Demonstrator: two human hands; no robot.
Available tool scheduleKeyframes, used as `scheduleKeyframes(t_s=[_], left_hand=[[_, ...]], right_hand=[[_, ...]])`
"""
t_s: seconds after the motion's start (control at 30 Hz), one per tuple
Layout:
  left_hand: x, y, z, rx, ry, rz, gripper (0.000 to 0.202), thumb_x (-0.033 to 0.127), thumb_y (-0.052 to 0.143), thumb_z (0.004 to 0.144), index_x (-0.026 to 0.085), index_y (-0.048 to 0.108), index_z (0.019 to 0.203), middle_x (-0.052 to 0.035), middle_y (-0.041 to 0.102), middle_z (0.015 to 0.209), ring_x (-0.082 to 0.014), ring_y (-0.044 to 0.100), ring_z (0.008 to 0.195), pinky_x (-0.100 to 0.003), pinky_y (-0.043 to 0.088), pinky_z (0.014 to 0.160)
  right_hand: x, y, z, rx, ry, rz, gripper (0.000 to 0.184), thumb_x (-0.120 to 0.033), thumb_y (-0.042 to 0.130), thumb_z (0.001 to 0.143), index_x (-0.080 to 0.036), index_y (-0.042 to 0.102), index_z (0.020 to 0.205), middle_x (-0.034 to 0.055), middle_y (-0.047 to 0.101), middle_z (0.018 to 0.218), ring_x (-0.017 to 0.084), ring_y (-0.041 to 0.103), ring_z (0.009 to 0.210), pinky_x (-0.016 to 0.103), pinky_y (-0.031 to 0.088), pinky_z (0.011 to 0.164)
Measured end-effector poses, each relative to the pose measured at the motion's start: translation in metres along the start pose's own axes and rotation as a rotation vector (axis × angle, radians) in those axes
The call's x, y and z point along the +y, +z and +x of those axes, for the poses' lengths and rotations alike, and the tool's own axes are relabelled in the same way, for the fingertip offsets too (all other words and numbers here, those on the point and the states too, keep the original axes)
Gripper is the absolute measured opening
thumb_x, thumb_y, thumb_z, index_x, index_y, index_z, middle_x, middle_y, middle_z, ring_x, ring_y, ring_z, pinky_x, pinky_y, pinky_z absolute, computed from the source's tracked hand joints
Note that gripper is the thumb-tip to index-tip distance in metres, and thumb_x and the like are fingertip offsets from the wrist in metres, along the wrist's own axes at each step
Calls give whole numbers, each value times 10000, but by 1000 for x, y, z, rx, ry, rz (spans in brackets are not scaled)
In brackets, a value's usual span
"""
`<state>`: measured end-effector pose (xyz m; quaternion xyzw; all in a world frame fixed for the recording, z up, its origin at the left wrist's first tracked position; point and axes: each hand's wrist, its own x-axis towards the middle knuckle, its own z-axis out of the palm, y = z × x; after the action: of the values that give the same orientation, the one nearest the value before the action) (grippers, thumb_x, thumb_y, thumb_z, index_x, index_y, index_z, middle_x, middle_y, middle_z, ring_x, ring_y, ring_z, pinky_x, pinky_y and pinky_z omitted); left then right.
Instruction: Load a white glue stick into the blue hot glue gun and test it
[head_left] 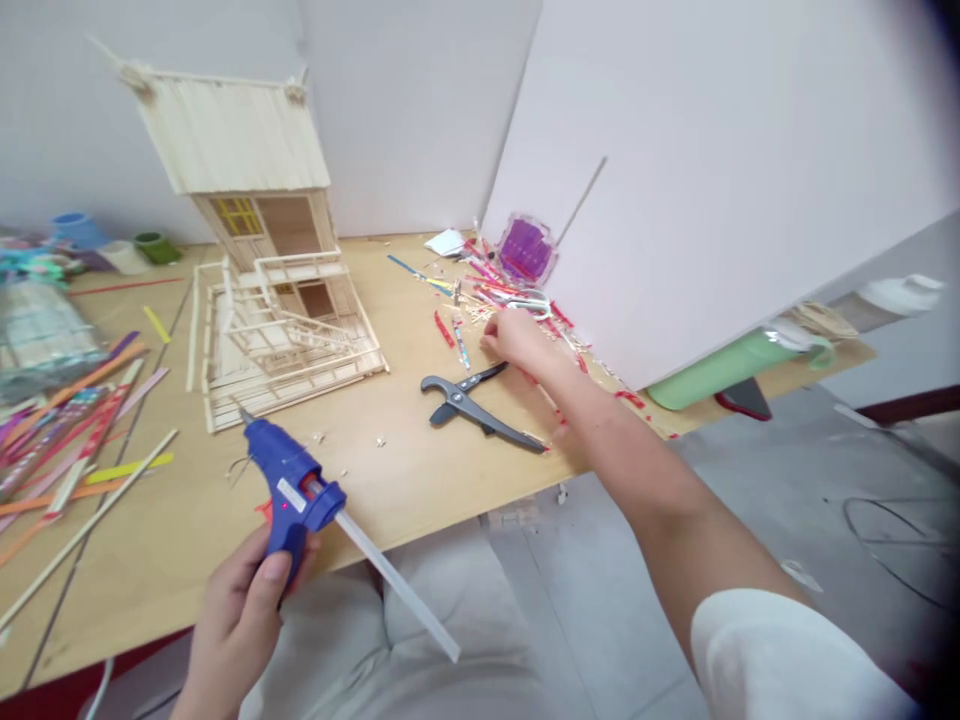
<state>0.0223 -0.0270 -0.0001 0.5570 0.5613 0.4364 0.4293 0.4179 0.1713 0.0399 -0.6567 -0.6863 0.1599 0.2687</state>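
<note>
Left hand point(236, 625) closed round blue hot glue gun point(289, 480), right hand point(521, 340) narrow at the stick scraps point(495, 285)

Gun sits above your lap, nozzle toward the tabletop point(390, 470), red LED lit, long clear glue stick point(397, 585) out the back. Right fingertips point(487, 340) pinch down at the scraps; cannot tell if they hold a piece. Dark snips point(469, 405) lie just beside that hand, popsicle-stick house point(247, 250) further left. Keep the nozzle off your lap and the loose sticks.
</note>
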Motion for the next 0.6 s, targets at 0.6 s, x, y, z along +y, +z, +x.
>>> scheduleKeyframes(t_s=[0.6], left_hand=[[-7,-12,-19,-57,-32,-366,486,644,550,894,173,594,781,40,456,485,-85,310,403,-239,211,411]], right_hand=[[-104,20,-52,-44,-207,134,28,-165,673,815,-192,668,810,24,724,726,171,688,652,299,543,653]])
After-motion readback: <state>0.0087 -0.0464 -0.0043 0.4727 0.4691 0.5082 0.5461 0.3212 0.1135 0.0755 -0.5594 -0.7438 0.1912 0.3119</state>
